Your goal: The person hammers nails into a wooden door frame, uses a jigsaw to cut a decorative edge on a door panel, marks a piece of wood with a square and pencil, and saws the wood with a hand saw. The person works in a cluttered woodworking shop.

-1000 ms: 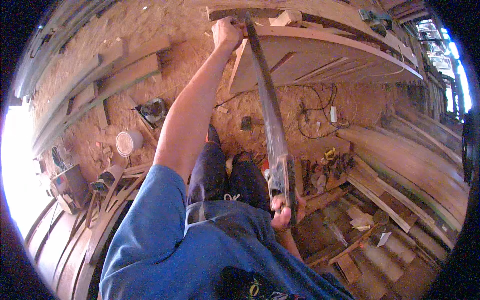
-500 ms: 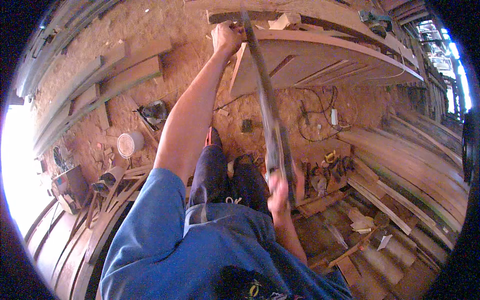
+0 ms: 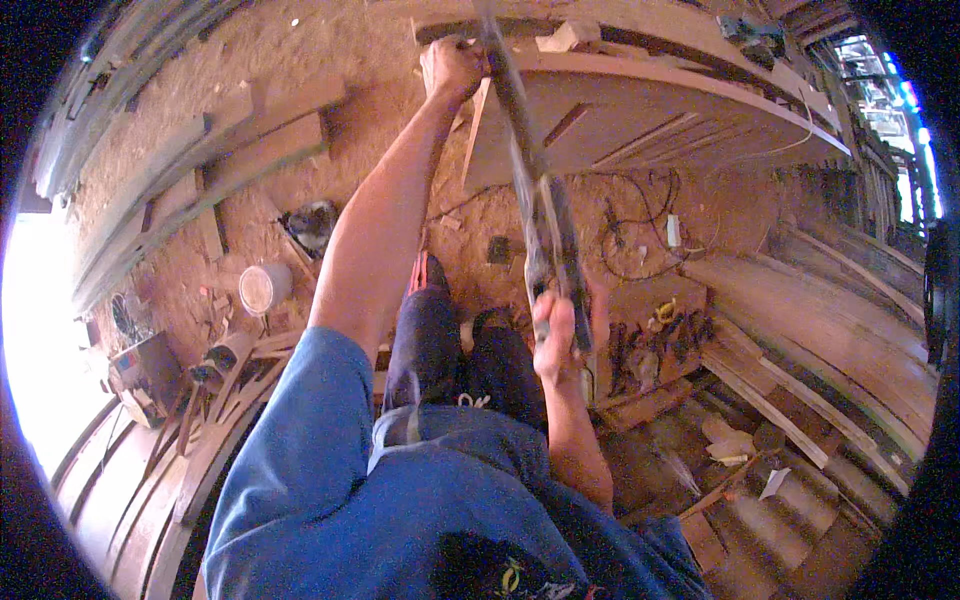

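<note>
My right hand point(image 3: 560, 330) is closed round the handle end of a long handsaw point(image 3: 515, 115). Its dark, narrow blade is slightly blurred and runs away from me, past the near left corner of a wooden panel point(image 3: 640, 110). At the far end of my outstretched arm, my left hand point(image 3: 452, 68) is closed at the end of a wooden board, just left of the blade. Its fingertips are partly hidden. The panel has slotted grooves and lies raised above the ground, stretching off to the right.
A small wood block point(image 3: 570, 38) rests behind the panel's edge. Left lie long timber beams point(image 3: 260, 150) and a white bucket point(image 3: 265, 290). A cable point(image 3: 610, 245) with a white socket strip coils on the dusty ground. Stacked planks point(image 3: 820, 320) fill the right side.
My right hand has moved forward, away from my body, with the handsaw. My left hand stays in nearly the same place at the board's end.
</note>
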Demonstrator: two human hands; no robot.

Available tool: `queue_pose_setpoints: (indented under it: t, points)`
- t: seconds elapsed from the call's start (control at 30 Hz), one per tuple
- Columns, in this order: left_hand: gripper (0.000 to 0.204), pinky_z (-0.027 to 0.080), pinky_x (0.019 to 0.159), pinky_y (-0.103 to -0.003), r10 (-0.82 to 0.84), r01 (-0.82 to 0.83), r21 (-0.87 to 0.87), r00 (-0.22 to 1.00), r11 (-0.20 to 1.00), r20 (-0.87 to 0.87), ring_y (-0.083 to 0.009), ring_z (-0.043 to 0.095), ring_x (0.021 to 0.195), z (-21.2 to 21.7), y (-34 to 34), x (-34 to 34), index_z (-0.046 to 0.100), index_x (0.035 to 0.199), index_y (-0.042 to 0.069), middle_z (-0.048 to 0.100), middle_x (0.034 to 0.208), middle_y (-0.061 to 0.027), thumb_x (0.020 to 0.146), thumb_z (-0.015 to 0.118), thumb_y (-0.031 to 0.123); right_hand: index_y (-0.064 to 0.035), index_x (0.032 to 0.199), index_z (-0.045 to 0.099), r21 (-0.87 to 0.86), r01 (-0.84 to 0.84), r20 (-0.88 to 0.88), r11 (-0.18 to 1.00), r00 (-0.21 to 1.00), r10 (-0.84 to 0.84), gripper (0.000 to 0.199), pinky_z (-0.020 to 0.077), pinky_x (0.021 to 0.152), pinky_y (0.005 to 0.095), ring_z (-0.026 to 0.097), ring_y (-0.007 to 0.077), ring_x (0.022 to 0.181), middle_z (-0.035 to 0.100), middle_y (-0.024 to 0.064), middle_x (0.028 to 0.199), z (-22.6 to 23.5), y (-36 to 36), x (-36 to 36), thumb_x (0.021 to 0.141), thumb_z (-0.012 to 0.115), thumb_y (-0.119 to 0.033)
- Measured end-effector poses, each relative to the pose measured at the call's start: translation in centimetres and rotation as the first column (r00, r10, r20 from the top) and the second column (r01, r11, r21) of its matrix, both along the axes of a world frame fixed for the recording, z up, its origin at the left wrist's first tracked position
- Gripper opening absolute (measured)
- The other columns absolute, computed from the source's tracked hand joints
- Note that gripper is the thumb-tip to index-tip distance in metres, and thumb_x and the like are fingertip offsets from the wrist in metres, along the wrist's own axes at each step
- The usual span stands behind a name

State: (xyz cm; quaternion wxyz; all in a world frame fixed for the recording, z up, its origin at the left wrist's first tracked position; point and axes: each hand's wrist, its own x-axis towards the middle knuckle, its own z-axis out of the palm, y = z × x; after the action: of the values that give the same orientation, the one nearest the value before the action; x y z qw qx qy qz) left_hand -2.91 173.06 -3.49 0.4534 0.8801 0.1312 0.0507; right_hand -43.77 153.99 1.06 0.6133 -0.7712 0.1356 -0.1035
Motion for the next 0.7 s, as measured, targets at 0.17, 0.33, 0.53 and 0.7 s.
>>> queue_pose_setpoints:
  t: [0.17,0.33,0.53,0.7]
  points:
    - [0.021,0.055,0.084,-0.044,0.057,-0.06,0.031,0.995,0.998,0.084,-0.034,0.072,0.091,-0.2,-0.2,-0.4,0.077,0.093,0.005,0.074,0.092,-0.0177,0.08,0.078,0.021,-0.0021,0.107,0.052,0.309,-0.211,-0.06,0.927,0.969,0.24,0.028,0.0482,0.061,0.0302,0.055,0.0135,0.066,0.061,0.0054,0.08,0.4,-1.8,-2.1,0.098,0.053,-0.028]
    - [0.023,0.056,0.081,-0.043,0.049,-0.05,0.005,0.994,0.999,0.097,-0.0336,0.072,0.085,-0.4,0.0,-0.2,0.076,0.086,0.004,0.074,0.085,-0.0174,0.08,0.079,0.026,-0.0023,0.121,0.056,0.013,-0.018,0.04,1.0,0.999,0.017,0.041,0.0459,0.053,0.0286,0.057,0.0138,0.061,0.063,0.0035,0.079,-0.6,0.4,1.3,0.095,0.064,-0.033]
    - [0.019,0.055,0.082,-0.043,0.011,-0.01,-0.003,0.988,1.0,0.153,-0.034,0.073,0.088,-0.6,0.0,-0.4,0.075,0.083,0.002,0.074,0.086,-0.018,0.08,0.075,0.021,0.001,0.125,0.055,0.431,-0.167,0.034,0.887,0.985,0.169,0.04,0.0491,0.057,0.0271,0.061,0.014,0.067,0.067,0.0085,0.083,0.9,-0.6,-2.2,0.103,0.05,-0.031]
    - [0.015,0.055,0.085,-0.043,0.002,-0.013,0.087,0.993,0.996,0.119,-0.036,0.072,0.09,-0.2,0.0,-0.4,0.075,0.087,0.003,0.074,0.088,-0.0189,0.079,0.071,0.015,-0.0033,0.113,0.055,0.017,-0.095,-0.014,0.995,0.995,0.095,0.034,0.0469,0.062,0.0279,0.059,0.0137,0.071,0.064,0.0051,0.084,0.4,0.7,2.3,0.103,0.045,-0.034]
